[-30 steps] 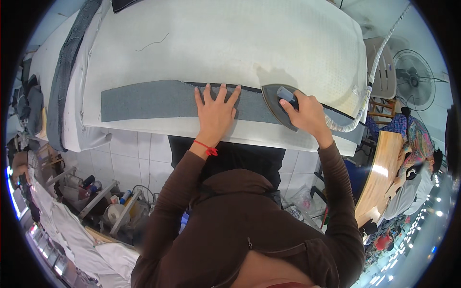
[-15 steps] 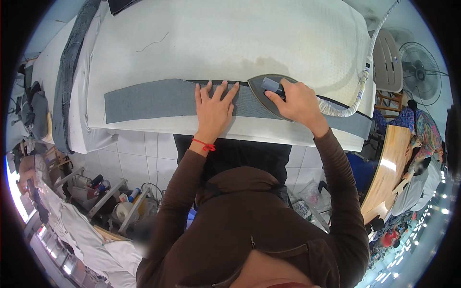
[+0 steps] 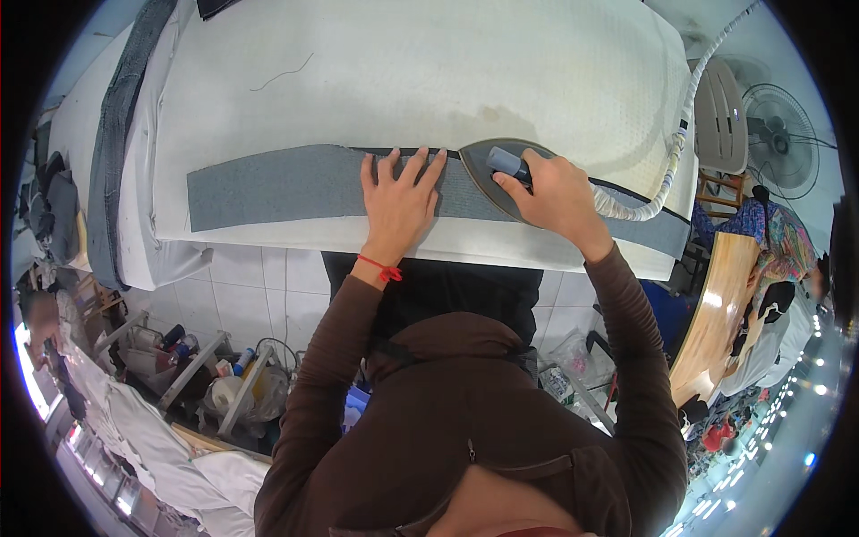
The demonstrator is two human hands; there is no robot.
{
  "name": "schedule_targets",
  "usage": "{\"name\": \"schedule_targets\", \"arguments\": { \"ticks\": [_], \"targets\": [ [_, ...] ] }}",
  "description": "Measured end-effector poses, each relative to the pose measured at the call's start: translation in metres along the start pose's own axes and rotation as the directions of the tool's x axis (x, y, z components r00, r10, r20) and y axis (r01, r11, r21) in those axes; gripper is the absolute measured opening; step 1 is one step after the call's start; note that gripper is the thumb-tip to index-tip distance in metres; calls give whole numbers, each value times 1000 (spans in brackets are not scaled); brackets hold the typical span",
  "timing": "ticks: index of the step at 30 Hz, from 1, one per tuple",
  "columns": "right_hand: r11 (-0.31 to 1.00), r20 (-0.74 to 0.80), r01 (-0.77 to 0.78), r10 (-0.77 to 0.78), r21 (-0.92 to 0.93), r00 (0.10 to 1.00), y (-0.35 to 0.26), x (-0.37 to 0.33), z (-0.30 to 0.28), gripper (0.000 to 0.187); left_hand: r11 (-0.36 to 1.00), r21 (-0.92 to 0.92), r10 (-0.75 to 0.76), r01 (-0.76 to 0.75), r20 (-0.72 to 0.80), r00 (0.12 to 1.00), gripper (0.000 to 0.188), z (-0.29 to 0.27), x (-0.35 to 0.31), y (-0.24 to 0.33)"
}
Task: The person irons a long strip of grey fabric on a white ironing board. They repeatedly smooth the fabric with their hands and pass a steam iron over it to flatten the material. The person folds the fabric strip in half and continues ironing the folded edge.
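Observation:
A long strip of grey-blue fabric [image 3: 268, 190], its far edge partly dark, lies across the near side of the padded white ironing table [image 3: 394, 72]. My left hand [image 3: 401, 201] rests flat on the strip, fingers spread, fingertips at the dark edge. Just to its right, my right hand [image 3: 557, 192] is wrapped around the handle of an iron [image 3: 480, 166]. The iron's plate sits on the strip, its tip pointing left toward my left fingers. A white wrapped hose [image 3: 667, 188] runs from behind the iron up to the far right.
A bundle of dark grey fabric [image 3: 112, 161] hangs along the table's left end. To the right stand a fan [image 3: 777, 134], a folding chair [image 3: 718, 116] and a wooden tabletop [image 3: 716, 313] with people near it. Below left, a frame shelf [image 3: 201, 371] holds bottles and bags.
The view has shifted slightly. Both hands and the iron stay in nearly the same places on the strip; the iron's tip is a touch further left.

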State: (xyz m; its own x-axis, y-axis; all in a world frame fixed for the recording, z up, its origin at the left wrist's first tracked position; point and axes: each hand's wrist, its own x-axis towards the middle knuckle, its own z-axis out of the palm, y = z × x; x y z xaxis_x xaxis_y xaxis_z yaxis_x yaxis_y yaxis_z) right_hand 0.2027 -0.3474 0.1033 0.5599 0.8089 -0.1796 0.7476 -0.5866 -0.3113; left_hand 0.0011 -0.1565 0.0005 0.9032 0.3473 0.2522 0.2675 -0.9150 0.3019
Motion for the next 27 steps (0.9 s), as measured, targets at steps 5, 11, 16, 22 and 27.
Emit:
{"name": "schedule_targets", "arguments": {
  "ticks": [5,11,16,22,27],
  "targets": [
    [999,-41,39,-38,15,998,-5,0,1,52,1000,10,25,-25,-5,1000,64,-3,1,-4],
    [998,-51,60,-59,14,997,-11,4,0,52,1000,-2,12,-12,-19,1000,66,-6,1,-12],
    [998,-32,62,-61,22,998,-14,6,1,51,999,3,41,-41,-31,999,67,-10,-3,-26],
    [997,-26,75,-75,8,997,-19,13,4,51,998,-3,62,-62,4,998,50,-16,-7,-43],
    [996,-23,88,-87,3,996,-22,15,4,52,998,-35,57,-56,26,998,49,-22,-9,-63]
  ]
}}
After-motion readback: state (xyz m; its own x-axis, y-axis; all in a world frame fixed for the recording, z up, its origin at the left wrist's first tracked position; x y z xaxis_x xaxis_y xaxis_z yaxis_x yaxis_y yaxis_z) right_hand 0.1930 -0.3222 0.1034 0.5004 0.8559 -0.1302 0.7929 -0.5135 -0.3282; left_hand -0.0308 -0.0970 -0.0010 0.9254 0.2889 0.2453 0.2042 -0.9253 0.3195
